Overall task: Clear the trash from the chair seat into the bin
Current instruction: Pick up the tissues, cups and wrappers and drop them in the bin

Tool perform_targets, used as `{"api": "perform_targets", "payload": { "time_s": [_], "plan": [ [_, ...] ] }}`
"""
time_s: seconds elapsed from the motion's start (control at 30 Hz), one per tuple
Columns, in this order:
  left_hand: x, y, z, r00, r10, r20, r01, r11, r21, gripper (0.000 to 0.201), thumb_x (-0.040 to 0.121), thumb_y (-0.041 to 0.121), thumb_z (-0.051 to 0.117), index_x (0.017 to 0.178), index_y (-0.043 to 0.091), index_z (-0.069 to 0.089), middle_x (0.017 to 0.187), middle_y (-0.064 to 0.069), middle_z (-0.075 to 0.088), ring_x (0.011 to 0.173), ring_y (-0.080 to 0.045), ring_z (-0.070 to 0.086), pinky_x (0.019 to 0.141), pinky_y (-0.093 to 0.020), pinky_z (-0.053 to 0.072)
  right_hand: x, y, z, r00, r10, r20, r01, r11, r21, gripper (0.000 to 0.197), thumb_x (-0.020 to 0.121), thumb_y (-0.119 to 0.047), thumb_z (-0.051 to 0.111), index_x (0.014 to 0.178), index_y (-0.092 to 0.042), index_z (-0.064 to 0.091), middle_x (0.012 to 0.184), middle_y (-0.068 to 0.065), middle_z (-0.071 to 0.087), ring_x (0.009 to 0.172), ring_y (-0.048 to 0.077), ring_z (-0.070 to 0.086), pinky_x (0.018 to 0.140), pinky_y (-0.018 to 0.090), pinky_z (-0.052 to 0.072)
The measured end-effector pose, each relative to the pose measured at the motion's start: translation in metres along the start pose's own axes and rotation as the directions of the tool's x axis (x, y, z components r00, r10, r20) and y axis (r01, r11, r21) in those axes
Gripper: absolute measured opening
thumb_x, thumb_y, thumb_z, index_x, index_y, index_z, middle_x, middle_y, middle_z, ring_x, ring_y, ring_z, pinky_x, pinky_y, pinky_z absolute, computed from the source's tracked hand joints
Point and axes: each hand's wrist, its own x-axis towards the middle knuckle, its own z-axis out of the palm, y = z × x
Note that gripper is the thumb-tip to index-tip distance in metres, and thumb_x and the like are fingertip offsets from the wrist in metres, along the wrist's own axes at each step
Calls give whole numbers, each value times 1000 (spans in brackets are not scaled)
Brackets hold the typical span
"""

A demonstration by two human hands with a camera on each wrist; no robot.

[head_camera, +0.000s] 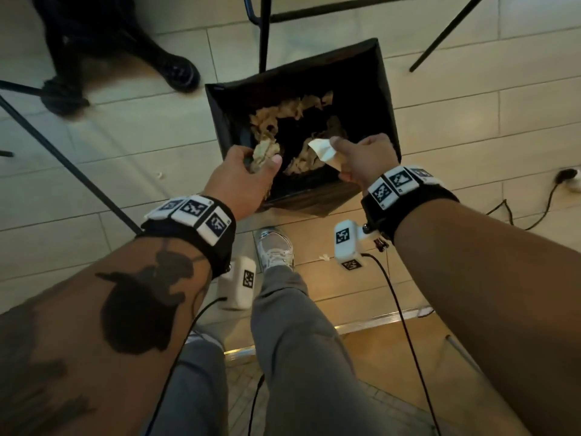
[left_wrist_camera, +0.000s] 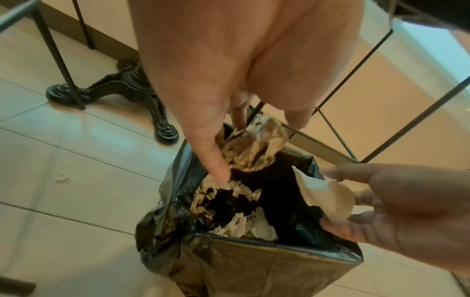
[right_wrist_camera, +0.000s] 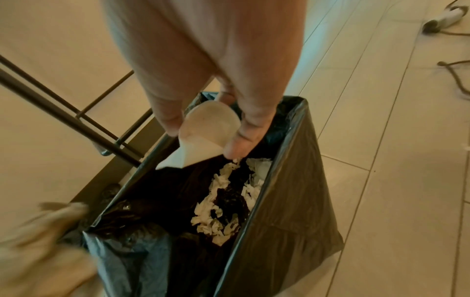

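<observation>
A square bin point(head_camera: 382, 99) lined with a black bag point(left_wrist_camera: 254, 267) stands on the tiled floor, with crumpled paper point(head_camera: 289, 111) lying inside. My left hand point(head_camera: 251, 171) is over its near left corner and grips a crumpled brownish paper wad point(head_camera: 265, 151) point(left_wrist_camera: 251, 148). My right hand point(head_camera: 361, 158) hovers over the near right rim and pinches a folded white paper piece point(head_camera: 323, 149) point(right_wrist_camera: 206, 132) point(left_wrist_camera: 328, 197) between thumb and fingers. The chair seat is not in view.
Black metal chair legs point(head_camera: 264, 33) rise behind the bin, and another leg point(head_camera: 63, 158) slants at the left. A second person's black shoe point(head_camera: 176, 70) is at the far left. Cables and a plug point(head_camera: 566, 180) lie at the right. My own shoe point(head_camera: 275, 247) is just before the bin.
</observation>
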Motion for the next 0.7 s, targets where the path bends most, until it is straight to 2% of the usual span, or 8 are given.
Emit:
{"api": "perform_targets", "payload": {
  "time_s": [0.1, 0.17, 0.2, 0.33, 0.4, 0.47, 0.57, 0.7],
  "plan": [
    [2, 4, -2, 999, -29, 39, 32, 997, -64, 84, 94, 69, 45, 160, 24, 21, 158, -2, 42, 141, -23, 46, 113, -31, 35, -1, 0, 6, 994, 62, 89, -60, 998, -15, 68, 83, -55, 71, 138, -24, 44, 132, 7, 53, 112, 30, 58, 75, 40, 62],
    [-9, 8, -10, 1000, -10, 18, 12, 997, -72, 78, 98, 58, 51, 160, 21, 22, 158, -2, 42, 143, -22, 43, 105, -21, 31, -10, -2, 5, 979, 119, 163, -104, 989, -102, 74, 85, -50, 68, 150, -34, 35, 137, 7, 50, 116, 33, 55, 75, 45, 61],
    [-19, 9, -16, 1000, -7, 7, 8, 998, -57, 75, 99, 52, 54, 159, 20, 24, 157, -3, 43, 142, -22, 44, 102, -18, 30, -16, -4, 4, 973, 134, 188, -107, 983, -150, 71, 88, -45, 68, 150, -31, 36, 131, 8, 53, 112, 33, 57, 73, 44, 60],
    [-71, 3, -40, 998, -20, 56, 23, 998, -51, 60, 98, 45, 60, 150, 23, 42, 144, -2, 56, 118, -16, 57, 100, -27, 42, -58, -13, -3, 933, 148, 328, -79, 973, -215, 33, 100, -24, 60, 127, -5, 57, 84, 9, 55, 66, 21, 56, 55, 29, 49],
    [-106, -3, -55, 994, 16, 110, -11, 999, -38, 47, 97, 48, 60, 139, 28, 52, 128, 7, 64, 106, -11, 61, 89, -28, 48, -78, -9, -10, 936, 108, 336, 14, 940, -341, 26, 99, -26, 61, 116, -7, 62, 88, 10, 64, 70, 24, 63, 61, 31, 56],
    [-149, -8, -74, 985, 87, 151, -88, 996, -3, 39, 97, 47, 59, 131, 30, 56, 115, 12, 65, 101, -9, 64, 86, -30, 53, -100, -4, -18, 948, 49, 315, 118, 865, -488, 21, 96, -33, 64, 106, -15, 66, 95, 14, 72, 80, 29, 71, 74, 43, 60],
    [-221, -19, -108, 958, 204, 202, -212, 977, 19, 35, 97, 45, 60, 129, 31, 58, 112, 13, 63, 96, -6, 63, 89, -33, 55, -141, 1, -23, 937, 41, 346, 189, 773, -605, 20, 92, -38, 68, 98, -19, 66, 90, 18, 74, 73, 31, 71, 68, 43, 59],
    [-306, -45, -162, 931, 346, 113, -344, 938, -35, 33, 96, 45, 61, 126, 31, 60, 113, 14, 62, 95, -3, 62, 78, -20, 52, -217, -14, -6, 912, 8, 410, 309, 645, -699, 19, 95, -34, 67, 100, -16, 67, 86, 13, 73, 74, 30, 71, 69, 44, 59]
  ]
}}
